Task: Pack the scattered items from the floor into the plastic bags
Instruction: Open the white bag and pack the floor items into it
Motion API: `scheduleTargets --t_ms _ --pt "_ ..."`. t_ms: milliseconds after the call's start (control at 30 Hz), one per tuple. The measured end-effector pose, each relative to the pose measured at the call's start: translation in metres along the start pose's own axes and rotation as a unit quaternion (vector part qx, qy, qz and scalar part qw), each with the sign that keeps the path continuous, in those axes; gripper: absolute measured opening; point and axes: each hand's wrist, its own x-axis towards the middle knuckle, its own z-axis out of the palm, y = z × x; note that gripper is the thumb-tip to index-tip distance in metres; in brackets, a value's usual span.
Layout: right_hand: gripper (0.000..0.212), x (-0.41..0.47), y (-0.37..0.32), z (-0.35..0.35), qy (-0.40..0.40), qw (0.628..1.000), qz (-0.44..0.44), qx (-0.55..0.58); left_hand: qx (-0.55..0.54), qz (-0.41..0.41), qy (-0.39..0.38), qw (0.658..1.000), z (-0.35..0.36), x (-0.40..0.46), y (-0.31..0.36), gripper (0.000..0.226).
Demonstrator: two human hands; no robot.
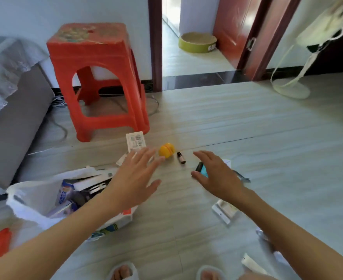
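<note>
A white plastic bag [28,196] lies open on the floor at the left, holding several boxes and packets. My left hand [135,176] hovers above its right side, fingers spread, empty, fingertips close to a yellow round toy [167,150]. A small dark bottle [181,157] lies just right of the toy. My right hand [217,174] reaches forward with fingers straight, over a black and blue item [201,169] that it partly hides. A white box [135,141] lies behind my left hand. Another white packet [225,211] lies under my right forearm.
A red plastic stool [98,77] stands behind the items. A grey sofa [11,122] with lace cover is at the left. A fan base [291,88] stands at the back right. A doorway opens behind. My slippered feet [124,271] are at the bottom edge.
</note>
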Motion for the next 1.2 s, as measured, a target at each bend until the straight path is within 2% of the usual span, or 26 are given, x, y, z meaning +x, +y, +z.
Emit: scheduleTargets --t_ms 67,200,267,333,500,600,767,833,900,967,1000,1033,1100,1133,1200 --pt "0.057 -0.023 0.049 0.002 0.007 0.998 0.052 -0.033 -0.002 0.066 -0.035 0.997 0.012 0.029 0.037 0.054" --pt "0.062 -0.07 0.138 0.021 0.021 0.984 0.174 -0.041 -0.042 0.102 -0.108 0.988 0.079 0.071 0.104 0.057" --pt "0.06 -0.091 0.183 0.033 0.009 0.969 0.243 -0.044 -0.097 0.067 -0.141 0.983 0.125 0.084 0.134 0.056" --pt "0.058 -0.109 0.224 0.049 0.014 0.949 0.311 -0.051 -0.134 0.024 -0.207 0.969 0.172 0.088 0.163 0.058" --pt "0.062 -0.127 0.29 0.102 -0.001 0.877 0.479 -0.034 -0.172 -0.031 -0.32 0.931 0.269 0.086 0.209 0.068" --pt "0.06 -0.121 0.303 0.134 0.006 0.862 0.503 -0.062 -0.135 0.008 -0.352 0.926 0.296 0.096 0.213 0.072" --pt "0.076 -0.099 0.3 0.159 0.025 0.868 0.487 -0.094 -0.084 0.084 -0.371 0.921 0.314 0.106 0.203 0.071" --pt "0.076 -0.092 0.296 0.16 0.001 0.875 0.477 -0.08 -0.105 0.073 -0.349 0.928 0.315 0.092 0.197 0.069" --pt "0.077 -0.09 0.292 0.161 -0.005 0.885 0.462 -0.053 -0.128 0.056 -0.295 0.945 0.311 0.078 0.194 0.056" --pt "0.081 -0.093 0.286 0.164 0.001 0.892 0.452 -0.026 -0.131 0.022 -0.225 0.965 0.31 0.069 0.191 0.034" --pt "0.083 -0.094 0.282 0.166 0.002 0.892 0.452 -0.017 -0.144 -0.027 -0.219 0.965 0.307 0.068 0.19 0.032" --pt "0.085 -0.095 0.279 0.169 0.0 0.892 0.452 -0.01 -0.168 -0.099 -0.23 0.954 0.304 0.068 0.19 0.038" --pt "0.088 -0.097 0.274 0.176 -0.003 0.888 0.46 0.005 -0.185 -0.235 -0.275 0.914 0.303 0.069 0.194 0.067" --pt "0.088 -0.096 0.272 0.179 -0.005 0.884 0.468 0.015 -0.19 -0.279 -0.274 0.901 0.304 0.07 0.196 0.079" --pt "0.087 -0.096 0.269 0.181 -0.002 0.879 0.474 0.046 -0.208 -0.319 -0.271 0.884 0.303 0.074 0.2 0.087"
